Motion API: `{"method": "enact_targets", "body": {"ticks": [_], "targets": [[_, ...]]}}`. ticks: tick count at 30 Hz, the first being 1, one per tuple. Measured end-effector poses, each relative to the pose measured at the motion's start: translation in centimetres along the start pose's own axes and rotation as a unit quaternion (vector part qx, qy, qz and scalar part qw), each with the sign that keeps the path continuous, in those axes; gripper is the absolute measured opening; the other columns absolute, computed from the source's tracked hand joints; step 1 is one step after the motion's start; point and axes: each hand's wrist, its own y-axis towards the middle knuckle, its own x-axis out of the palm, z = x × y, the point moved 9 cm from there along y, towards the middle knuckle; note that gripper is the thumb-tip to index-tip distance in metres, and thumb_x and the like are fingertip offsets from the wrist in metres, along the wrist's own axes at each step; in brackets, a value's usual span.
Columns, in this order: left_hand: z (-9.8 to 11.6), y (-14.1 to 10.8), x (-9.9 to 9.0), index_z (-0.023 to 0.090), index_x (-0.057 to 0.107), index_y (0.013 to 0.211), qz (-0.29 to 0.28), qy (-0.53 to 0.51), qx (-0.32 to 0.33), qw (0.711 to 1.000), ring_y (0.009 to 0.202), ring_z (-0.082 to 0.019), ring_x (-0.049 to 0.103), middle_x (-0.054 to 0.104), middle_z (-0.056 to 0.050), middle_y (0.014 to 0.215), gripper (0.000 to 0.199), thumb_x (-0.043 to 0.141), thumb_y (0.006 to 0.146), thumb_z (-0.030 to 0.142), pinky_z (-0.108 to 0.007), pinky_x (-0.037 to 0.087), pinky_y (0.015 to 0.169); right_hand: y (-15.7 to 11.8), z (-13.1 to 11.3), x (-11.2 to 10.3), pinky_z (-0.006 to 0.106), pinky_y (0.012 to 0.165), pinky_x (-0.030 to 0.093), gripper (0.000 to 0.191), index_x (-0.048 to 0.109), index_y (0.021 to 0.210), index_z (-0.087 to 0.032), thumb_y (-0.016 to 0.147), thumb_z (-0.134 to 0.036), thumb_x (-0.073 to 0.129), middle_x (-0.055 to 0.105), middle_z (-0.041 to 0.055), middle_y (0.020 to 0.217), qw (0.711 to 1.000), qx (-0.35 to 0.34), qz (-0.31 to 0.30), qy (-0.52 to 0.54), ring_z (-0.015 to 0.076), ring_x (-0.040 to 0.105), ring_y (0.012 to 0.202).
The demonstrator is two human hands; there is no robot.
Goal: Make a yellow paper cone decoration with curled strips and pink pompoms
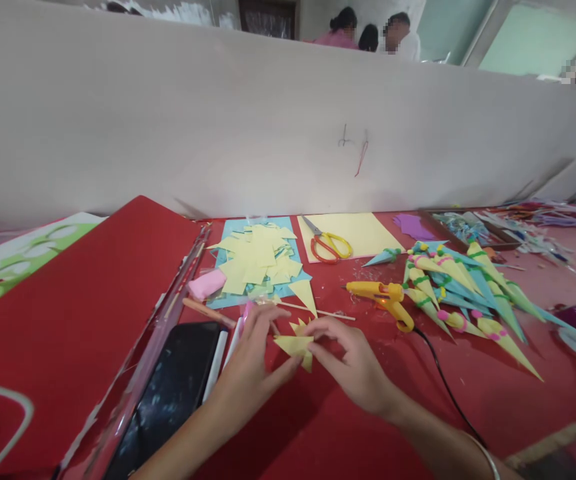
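Observation:
A folded piece of pale yellow paper (292, 345) with pointed edges is held low over the red table, pinched along its right side by the thumb and fingers of my right hand (351, 360). My left hand (255, 357) curves around the paper's left side, its fingers and thumb apart. That thumb's tip is close to the lower edge; whether it touches is unclear. Several small yellow points stick up behind the folded piece. Just beyond my hands lies a yellow paper triangle (304, 293), near a thin stick (325, 312).
Yellow paper pieces (255, 257) are heaped on blue sheets. Orange-and-yellow scissors (325, 243) rest on a cream sheet (368, 233). At right are a yellow glue gun (381, 293) with a black cord and decorated paper cones (463, 277). A black phone (178, 380) lies at left.

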Motion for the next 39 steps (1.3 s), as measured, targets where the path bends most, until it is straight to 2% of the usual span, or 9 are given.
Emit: {"method": "enact_targets", "body": {"ticks": [4,11,16,20,26,29,32,36,39], "targets": [[-1.5,-0.8,2.1,0.023,0.052,0.093,-0.101,-0.068,-0.066,0.990,0.083,-0.017,0.053,0.058,-0.001,0.090,0.015,0.049,0.079,0.027,-0.028,0.041,0.074,-0.1,1.1,0.8,0.021,0.067,0.046,0.008,0.057,0.083,-0.018,0.078,-0.016,0.052,0.064,0.0011,0.078,0.998,0.040,-0.017,0.052,0.0121,0.060,0.074],[-2.6,-1.3,2.5,0.021,0.051,0.084,-0.090,-0.193,-0.134,0.968,0.070,-0.015,0.054,0.056,0.001,0.075,0.011,0.051,0.075,0.027,-0.025,0.044,0.065,-0.5,1.9,1.4,0.019,0.065,0.045,0.008,0.054,0.083,-0.018,0.075,-0.015,0.055,0.060,-0.0007,0.076,0.993,0.065,-0.033,0.092,0.0105,0.059,0.071],[-3.1,-1.7,2.5,0.021,0.046,0.099,-0.052,-0.223,-0.153,0.961,0.066,-0.015,0.053,0.055,0.002,0.070,0.028,0.053,0.073,0.026,-0.024,0.043,0.061,-1.1,2.8,2.3,0.020,0.061,0.044,0.010,0.047,0.084,-0.019,0.076,-0.015,0.053,0.056,-0.0031,0.070,0.982,0.092,-0.034,0.162,0.0098,0.057,0.066],[-2.2,-2.0,3.8,0.019,0.054,0.079,-0.099,-0.204,-0.130,0.965,0.062,-0.013,0.049,0.055,0.002,0.067,0.012,0.047,0.079,0.029,-0.021,0.039,0.058,-1.4,2.9,2.6,0.020,0.059,0.044,0.009,0.043,0.078,-0.019,0.077,-0.017,0.052,0.053,-0.0040,0.065,0.979,0.090,-0.015,0.182,0.0104,0.058,0.062],[-2.4,-1.9,3.4,0.018,0.051,0.068,-0.101,-0.174,-0.132,0.971,0.056,-0.011,0.046,0.050,0.003,0.061,0.020,0.043,0.081,0.030,-0.020,0.035,0.053,-0.7,2.6,1.0,0.020,0.057,0.044,0.005,0.046,0.077,-0.019,0.082,-0.019,0.046,0.055,-0.0030,0.063,0.998,0.039,0.000,0.044,0.0107,0.058,0.058],[-3.5,-1.7,2.2,0.019,0.044,0.063,-0.050,-0.190,-0.169,0.966,0.048,-0.009,0.042,0.044,0.006,0.052,0.024,0.039,0.082,0.033,-0.020,0.033,0.049,0.0,2.8,-1.0,0.028,0.070,0.045,0.010,0.052,0.087,-0.019,0.082,-0.018,0.043,0.060,0.0033,0.082,0.988,0.012,0.045,-0.144,0.0166,0.058,0.077],[-4.4,-1.9,1.7,0.020,0.039,0.063,-0.018,-0.221,-0.205,0.953,0.044,-0.008,0.038,0.039,0.008,0.049,0.026,0.036,0.083,0.037,-0.020,0.033,0.047,0.4,3.3,-1.2,0.034,0.078,0.043,0.026,0.051,0.104,-0.018,0.081,-0.013,0.040,0.057,0.0076,0.097,0.966,0.013,0.025,-0.258,0.0213,0.053,0.091],[-4.7,-2.1,2.2,0.020,0.041,0.068,-0.025,-0.244,-0.217,0.945,0.045,-0.009,0.039,0.041,0.008,0.051,0.023,0.039,0.081,0.039,-0.021,0.032,0.047,0.3,2.6,0.5,0.029,0.080,0.043,0.042,0.047,0.113,-0.023,0.077,-0.003,0.037,0.050,0.0056,0.103,0.969,-0.023,-0.065,-0.237,0.0163,0.051,0.092],[-4.9,-2.1,2.6,0.020,0.042,0.069,-0.030,-0.254,-0.220,0.941,0.045,-0.009,0.038,0.041,0.008,0.051,0.023,0.039,0.081,0.039,-0.021,0.032,0.048,0.0,2.1,1.7,0.026,0.077,0.043,0.034,0.054,0.102,-0.022,0.075,-0.004,0.043,0.047,0.0049,0.101,0.972,-0.036,-0.121,-0.196,0.0142,0.051,0.088]]}}
